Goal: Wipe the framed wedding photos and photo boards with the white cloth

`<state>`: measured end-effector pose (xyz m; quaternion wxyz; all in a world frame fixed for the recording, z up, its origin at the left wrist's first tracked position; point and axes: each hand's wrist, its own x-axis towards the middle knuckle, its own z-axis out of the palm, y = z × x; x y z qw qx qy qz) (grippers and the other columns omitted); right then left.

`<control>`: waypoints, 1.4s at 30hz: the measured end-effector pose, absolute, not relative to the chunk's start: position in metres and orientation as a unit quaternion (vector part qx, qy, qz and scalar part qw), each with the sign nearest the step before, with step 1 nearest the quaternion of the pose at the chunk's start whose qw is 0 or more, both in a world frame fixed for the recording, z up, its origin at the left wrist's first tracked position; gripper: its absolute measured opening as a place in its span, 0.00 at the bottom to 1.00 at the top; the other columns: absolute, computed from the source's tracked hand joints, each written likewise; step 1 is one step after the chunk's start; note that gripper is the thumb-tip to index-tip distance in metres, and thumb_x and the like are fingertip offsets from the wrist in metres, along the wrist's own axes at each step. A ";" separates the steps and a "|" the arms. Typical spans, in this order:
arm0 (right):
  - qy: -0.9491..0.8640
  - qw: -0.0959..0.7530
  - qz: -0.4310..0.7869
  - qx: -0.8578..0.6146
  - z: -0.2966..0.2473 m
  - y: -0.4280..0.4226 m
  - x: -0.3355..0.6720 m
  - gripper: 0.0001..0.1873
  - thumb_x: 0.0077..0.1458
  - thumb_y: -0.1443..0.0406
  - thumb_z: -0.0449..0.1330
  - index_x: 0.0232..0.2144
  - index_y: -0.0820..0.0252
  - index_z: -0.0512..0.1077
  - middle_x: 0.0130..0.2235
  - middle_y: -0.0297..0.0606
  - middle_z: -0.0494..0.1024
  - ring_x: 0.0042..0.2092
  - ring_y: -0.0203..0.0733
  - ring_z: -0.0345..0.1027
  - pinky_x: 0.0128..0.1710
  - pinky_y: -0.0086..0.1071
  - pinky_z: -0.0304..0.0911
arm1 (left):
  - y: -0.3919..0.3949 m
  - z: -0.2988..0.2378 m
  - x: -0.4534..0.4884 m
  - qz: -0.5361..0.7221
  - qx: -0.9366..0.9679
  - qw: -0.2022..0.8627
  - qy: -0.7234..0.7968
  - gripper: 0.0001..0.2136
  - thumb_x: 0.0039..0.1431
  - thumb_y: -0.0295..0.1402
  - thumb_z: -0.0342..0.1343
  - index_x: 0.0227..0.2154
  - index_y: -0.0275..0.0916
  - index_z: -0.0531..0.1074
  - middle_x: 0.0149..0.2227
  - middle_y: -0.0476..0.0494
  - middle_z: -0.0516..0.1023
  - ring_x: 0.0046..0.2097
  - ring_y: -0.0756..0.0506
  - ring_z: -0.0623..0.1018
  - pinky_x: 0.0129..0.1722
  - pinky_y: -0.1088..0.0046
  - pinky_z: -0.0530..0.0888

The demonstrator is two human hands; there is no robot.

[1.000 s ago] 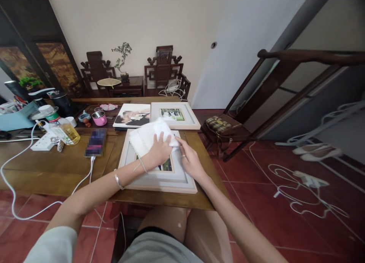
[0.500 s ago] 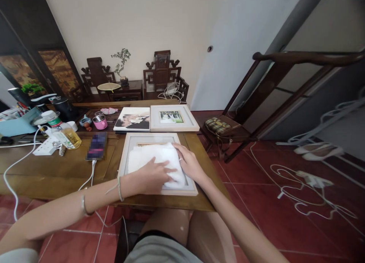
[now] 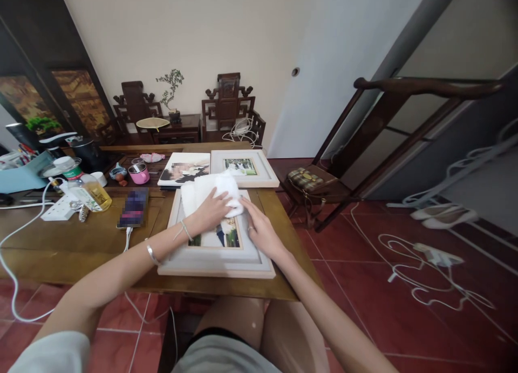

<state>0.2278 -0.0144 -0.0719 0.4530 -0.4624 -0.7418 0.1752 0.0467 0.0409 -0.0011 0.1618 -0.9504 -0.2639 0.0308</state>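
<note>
A pale picture frame point(image 3: 216, 262) lies flat at the near edge of the wooden table point(image 3: 81, 243). A white folded cloth point(image 3: 208, 192) rests on the frame's far end. My left hand point(image 3: 210, 214) lies flat on the cloth, fingers stretched out, pressing it to the glass. My right hand point(image 3: 261, 232) rests on the frame's right side with fingers extended, steadying it. The photo in the frame shows below the cloth.
Two more framed pictures point(image 3: 243, 168) lie further back. A phone point(image 3: 133, 208) on a white cable, a power strip point(image 3: 60, 208), an oil bottle point(image 3: 91, 192) and a pink cup point(image 3: 138, 174) sit left. A wooden chair point(image 3: 324, 184) stands right; cables trail across the red tile floor.
The cloth under my left hand slid from the frame's near part back to its far end, uncovering the photo. My right hand stayed on the frame's right side.
</note>
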 end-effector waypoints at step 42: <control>-0.747 0.418 0.149 -0.495 -0.073 -0.012 0.231 0.26 0.45 0.78 0.47 0.45 0.59 0.72 0.56 0.47 0.70 0.60 0.49 0.60 0.60 0.49 0.55 | -0.031 0.027 -0.051 -0.003 -0.974 -0.012 -0.225 0.31 0.52 0.16 0.48 0.59 0.44 0.61 0.66 0.43 0.55 0.66 0.41 0.55 0.64 0.55 0.55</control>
